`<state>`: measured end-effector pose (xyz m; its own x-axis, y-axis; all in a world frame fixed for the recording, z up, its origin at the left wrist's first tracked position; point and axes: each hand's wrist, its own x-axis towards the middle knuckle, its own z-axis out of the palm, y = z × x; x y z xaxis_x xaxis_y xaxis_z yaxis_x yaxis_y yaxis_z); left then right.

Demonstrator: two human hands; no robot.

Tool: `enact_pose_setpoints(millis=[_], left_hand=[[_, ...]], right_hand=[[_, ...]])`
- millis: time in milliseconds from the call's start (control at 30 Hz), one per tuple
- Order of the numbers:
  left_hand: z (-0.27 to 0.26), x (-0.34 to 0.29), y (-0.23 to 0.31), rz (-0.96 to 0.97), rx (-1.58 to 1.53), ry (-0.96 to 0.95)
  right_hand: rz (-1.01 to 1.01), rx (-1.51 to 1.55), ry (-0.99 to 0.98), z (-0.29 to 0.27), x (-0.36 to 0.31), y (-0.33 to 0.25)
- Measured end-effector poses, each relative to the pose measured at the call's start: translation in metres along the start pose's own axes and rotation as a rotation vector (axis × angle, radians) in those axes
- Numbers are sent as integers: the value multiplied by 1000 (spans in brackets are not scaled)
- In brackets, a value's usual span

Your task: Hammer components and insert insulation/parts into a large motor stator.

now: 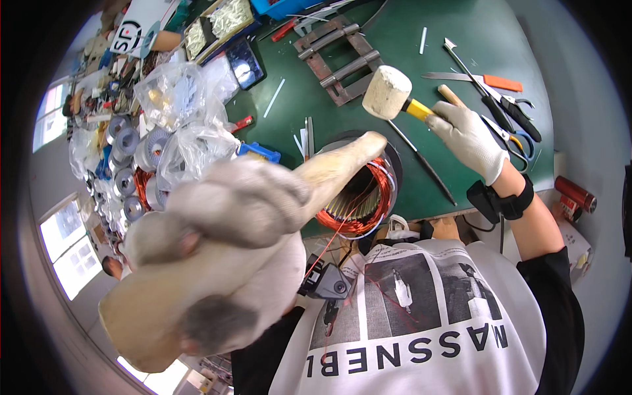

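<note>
My left hand [224,230], in a soiled white glove and very close to the camera, is shut on a pale wooden stick [342,164] whose tip rests on the top of a round motor stator [359,197] with copper windings. My right hand [469,137], in a white glove, grips the yellow handle of a mallet [388,92] with a cream rubber head, held raised above and behind the stator. The stator sits at the near edge of a green bench mat [421,151]. Thin red wires trail from it toward my shirt.
Scissors [520,141], pliers [510,105], an orange-handled blade [487,80] and a thin black rod [428,168] lie at the right of the mat. A rusty metal frame [339,56] lies at the back. Plastic bags [178,118] and wound coils [131,158] crowd the left.
</note>
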<state>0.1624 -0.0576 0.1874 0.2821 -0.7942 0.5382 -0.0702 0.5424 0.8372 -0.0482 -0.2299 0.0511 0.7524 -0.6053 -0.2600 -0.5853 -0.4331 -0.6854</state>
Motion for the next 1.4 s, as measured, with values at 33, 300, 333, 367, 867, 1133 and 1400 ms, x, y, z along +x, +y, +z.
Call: enact_pose_setpoints(millis=[33, 300, 333, 367, 867, 1133, 1400], left_hand=[[3, 3, -2, 5, -22, -45], [2, 24, -13, -24, -160, -400], [4, 23, -15, -4, -156, -370], [2, 22, -15, -26, -200, -375], [-19, 18, -18, 44, -429, 20], [-72, -95, -23, -458, 462, 539], [-11, -213, -55, -892, 405, 430]], right_hand=[[24, 44, -2, -3, -7, -3], [65, 300, 134, 6, -55, -4], [53, 254, -17, 11, -62, -8], [78, 207, -31, 13, -64, -3], [-537, 349, 82, 12, -14, -108], [-60, 61, -14, 22, -41, -47], [164, 152, -41, 26, -44, -18]])
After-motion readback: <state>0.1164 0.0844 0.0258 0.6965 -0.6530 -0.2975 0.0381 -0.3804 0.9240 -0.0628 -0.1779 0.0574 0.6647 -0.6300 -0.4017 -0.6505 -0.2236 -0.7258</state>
